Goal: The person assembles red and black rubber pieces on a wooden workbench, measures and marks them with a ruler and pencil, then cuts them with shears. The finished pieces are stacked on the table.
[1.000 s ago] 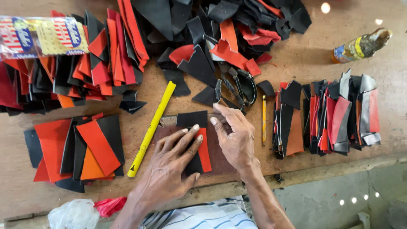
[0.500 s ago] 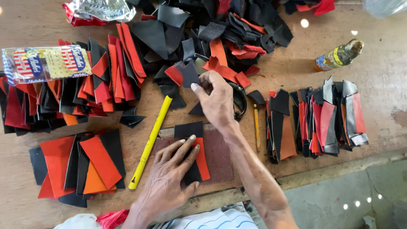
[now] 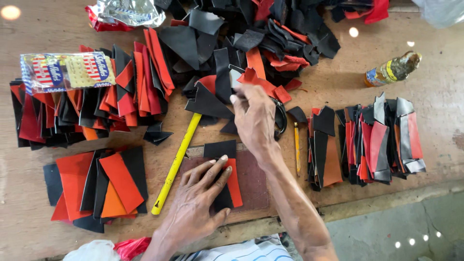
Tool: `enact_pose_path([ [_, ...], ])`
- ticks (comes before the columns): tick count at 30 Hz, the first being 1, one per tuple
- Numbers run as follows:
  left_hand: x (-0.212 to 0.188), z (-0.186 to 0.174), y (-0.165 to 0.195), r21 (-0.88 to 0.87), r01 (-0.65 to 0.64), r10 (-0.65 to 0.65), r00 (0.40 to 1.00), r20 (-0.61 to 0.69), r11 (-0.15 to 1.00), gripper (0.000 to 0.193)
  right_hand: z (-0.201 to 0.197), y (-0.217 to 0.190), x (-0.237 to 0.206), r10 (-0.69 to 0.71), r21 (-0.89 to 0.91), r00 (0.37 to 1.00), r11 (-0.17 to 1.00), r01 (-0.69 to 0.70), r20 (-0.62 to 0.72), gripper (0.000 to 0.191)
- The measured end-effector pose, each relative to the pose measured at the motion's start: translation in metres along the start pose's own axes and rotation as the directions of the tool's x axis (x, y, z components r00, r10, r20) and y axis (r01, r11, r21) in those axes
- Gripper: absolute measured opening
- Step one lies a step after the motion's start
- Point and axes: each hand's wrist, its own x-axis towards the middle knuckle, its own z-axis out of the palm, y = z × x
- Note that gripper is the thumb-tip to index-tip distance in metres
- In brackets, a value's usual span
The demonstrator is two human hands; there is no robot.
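My left hand (image 3: 195, 200) lies flat, fingers spread, on a black and orange leather piece (image 3: 227, 169) that rests on a brown board (image 3: 253, 181). My right hand (image 3: 253, 118) is stretched forward into the loose heap of black, red and orange scraps (image 3: 251, 34), fingers pinched on a black scrap (image 3: 210, 101) at the heap's near edge. A yellow ruler (image 3: 175, 164) lies slanted just left of the board. Dark scissors (image 3: 281, 118) are partly hidden under my right hand.
Fanned stacks of cut pieces lie at left (image 3: 92, 108), lower left (image 3: 99, 186) and right (image 3: 372, 142). A cracker packet (image 3: 67, 71) rests on the left stack. A small bottle (image 3: 391, 70) lies at right, a pencil (image 3: 297, 147) beside the board, a foil wrapper (image 3: 128, 12) at the top.
My right hand left the piece on the board and reached forward into the scrap heap, closing on a black scrap. My left hand stayed pressed on the piece.
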Motion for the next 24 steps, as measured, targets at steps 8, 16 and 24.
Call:
enact_pose_path([
  [8, -0.003, 0.000, -0.001, -0.018, -0.006, 0.006, 1.000, -0.002, 1.000, 0.089, 0.008, 0.004, 0.051, -0.374, -0.230, 0.917, 0.913, 0.337, -0.141, 0.019],
  [16, -0.005, 0.000, -0.008, 0.000, -0.055, 0.055, 0.998, -0.011, 0.999, 0.088, -0.038, -0.004, 0.075, 0.077, 0.272, 0.983, 0.955, -0.120, 0.166, 0.031],
  [24, -0.007, -0.002, -0.005, -0.006, -0.041, 0.041, 0.999, 0.007, 0.999, 0.087, 0.002, 0.001, 0.062, -0.102, -0.387, 0.987, 0.911, 0.141, 0.120, 0.056],
])
